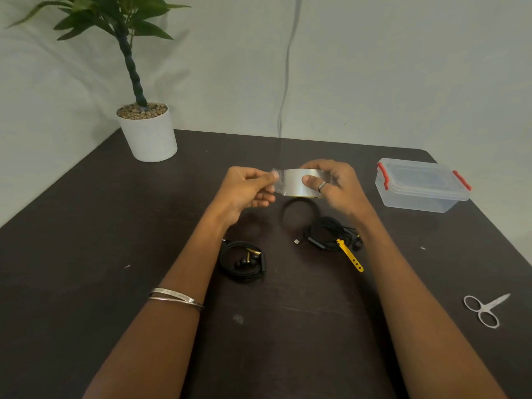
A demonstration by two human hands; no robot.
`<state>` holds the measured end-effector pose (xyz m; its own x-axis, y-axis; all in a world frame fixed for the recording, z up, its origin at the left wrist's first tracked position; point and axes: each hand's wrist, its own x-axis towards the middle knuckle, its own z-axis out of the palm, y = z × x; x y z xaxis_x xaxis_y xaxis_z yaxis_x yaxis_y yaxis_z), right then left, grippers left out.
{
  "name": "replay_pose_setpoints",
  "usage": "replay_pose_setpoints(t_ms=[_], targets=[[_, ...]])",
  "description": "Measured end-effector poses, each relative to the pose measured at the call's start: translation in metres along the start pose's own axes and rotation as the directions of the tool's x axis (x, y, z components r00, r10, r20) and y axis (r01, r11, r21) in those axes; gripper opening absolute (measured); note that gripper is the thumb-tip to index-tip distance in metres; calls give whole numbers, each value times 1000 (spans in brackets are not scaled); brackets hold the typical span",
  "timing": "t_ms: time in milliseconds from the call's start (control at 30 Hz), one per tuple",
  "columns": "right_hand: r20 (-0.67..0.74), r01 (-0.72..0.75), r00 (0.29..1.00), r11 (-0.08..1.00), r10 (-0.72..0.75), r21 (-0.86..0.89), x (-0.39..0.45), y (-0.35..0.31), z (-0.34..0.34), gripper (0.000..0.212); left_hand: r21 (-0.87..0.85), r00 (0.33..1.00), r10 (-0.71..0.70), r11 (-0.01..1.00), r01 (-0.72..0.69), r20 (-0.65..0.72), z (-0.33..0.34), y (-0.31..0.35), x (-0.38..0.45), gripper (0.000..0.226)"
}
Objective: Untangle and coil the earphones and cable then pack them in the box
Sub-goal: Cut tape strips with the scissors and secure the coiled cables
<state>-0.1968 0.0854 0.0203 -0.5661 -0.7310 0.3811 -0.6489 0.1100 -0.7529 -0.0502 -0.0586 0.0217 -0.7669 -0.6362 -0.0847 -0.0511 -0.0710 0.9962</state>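
Two coils lie done; my right hand [331, 185] grips the tape roll [302, 182], left hand [250, 188] pinching its free end—next, I'd cut a strip.

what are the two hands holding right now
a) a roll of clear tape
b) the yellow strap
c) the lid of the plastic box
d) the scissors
a: the right hand grips a roll of clear tape above the table while the left hand pinches its loose end; the scissors lie untouched near the table's right edge, and the lid sits on the box.
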Motion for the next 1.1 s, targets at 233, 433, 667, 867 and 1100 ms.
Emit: replay_pose_setpoints(t_ms=[233, 433, 667, 867, 1100], targets=[[8, -33, 999, 997, 32, 64, 0, 1, -5, 21, 16, 998, -43, 999, 44, -56, 3, -6, 1, 22], [11, -57, 998, 938, 56, 343, -2, -5, -4, 25, -116, 996, -75, 990, 80, 48, 5, 4, -1, 14], [13, -111, 993, 911, 115, 398, 2, 1, 0, 19, -143, 990, -118, 981, 128, 79, 7, 11, -2, 19], [41, -127, 992, 873, 122, 471, 0, 5, 3, 21, -286, 975, -176, 935, 209, 137, 3, 8, 0, 19], [36, -134, 990, 829, 137, 543, -1, 5, 0, 20, -311, 958, -197, 916, 256, 209, -1, 3, 1, 25]])
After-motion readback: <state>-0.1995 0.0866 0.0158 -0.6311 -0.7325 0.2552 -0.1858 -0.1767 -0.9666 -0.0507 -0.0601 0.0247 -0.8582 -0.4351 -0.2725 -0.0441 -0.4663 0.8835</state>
